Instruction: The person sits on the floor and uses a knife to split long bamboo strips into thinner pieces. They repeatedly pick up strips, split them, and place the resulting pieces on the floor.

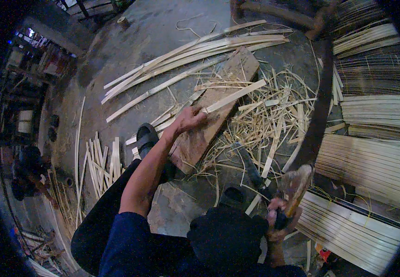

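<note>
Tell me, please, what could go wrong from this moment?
The knife in the right hand might slip and cut the bare left hand, which holds a pale strip over the wooden board. The strip's edge could leave a splinter in that hand. Loose shavings heaped beside the board might catch the knife.

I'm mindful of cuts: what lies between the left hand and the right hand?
In the head view, part of the wooden board, some of the loose shavings and the knife blade lie between the left hand and right hand.
</note>
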Motion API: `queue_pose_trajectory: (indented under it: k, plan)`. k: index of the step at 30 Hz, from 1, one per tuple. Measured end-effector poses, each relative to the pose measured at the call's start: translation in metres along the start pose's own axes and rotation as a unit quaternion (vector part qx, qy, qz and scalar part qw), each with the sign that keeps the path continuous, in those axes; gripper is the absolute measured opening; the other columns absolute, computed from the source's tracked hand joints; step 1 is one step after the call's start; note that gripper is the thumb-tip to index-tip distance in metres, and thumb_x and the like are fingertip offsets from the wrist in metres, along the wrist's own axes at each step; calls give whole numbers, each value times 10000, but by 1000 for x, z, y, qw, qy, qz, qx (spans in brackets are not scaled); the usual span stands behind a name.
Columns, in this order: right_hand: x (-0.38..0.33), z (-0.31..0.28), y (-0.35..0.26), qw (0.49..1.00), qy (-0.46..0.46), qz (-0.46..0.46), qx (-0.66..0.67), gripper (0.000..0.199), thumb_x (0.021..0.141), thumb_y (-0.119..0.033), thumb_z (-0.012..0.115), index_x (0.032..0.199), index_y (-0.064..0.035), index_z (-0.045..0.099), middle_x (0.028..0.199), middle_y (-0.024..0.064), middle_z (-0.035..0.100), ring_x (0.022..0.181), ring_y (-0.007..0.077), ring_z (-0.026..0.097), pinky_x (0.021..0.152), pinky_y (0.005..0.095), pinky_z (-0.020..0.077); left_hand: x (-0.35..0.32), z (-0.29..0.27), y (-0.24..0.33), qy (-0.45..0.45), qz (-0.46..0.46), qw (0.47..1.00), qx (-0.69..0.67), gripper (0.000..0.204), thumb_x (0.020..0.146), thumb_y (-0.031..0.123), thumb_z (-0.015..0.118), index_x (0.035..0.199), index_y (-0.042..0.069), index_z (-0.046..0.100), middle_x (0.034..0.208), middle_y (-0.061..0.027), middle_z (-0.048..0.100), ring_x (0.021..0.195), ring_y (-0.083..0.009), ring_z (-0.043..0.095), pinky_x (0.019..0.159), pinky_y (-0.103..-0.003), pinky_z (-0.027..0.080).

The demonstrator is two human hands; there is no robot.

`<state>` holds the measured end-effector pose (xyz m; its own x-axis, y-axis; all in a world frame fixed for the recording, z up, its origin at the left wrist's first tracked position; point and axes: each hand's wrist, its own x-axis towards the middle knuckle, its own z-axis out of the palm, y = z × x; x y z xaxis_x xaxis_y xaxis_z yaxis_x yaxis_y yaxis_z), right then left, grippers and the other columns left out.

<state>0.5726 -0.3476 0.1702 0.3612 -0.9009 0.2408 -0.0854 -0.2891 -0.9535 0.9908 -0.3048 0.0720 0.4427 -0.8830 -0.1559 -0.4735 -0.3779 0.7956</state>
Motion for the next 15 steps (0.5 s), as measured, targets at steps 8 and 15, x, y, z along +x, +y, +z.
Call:
queue_pose_trajectory:
  k: [8, 15]
  plan:
    - [23, 43, 8, 992, -102, 59, -53, 473, 798, -480, 616, 932, -31, 547, 753, 43, 581, 650, 162, 556, 663, 317, 482, 5, -12, 7, -84, -8, 996, 29, 360, 949, 348, 421, 1010, 14, 543, 844, -149, 602, 790, -245, 562, 716, -354, 441]
    - [22, 76, 20, 955, -269, 18, -122, 621, 790, -386, 636, 1246, 13, 501, 915, 157, 650, 770, 235, 652, 697, 290, 509, -3, 40, -56, 166, -116, 978, 46, 390, 933, 400, 407, 1066, 67, 561, 911, -183, 637, 870, -394, 605, 727, -467, 465]
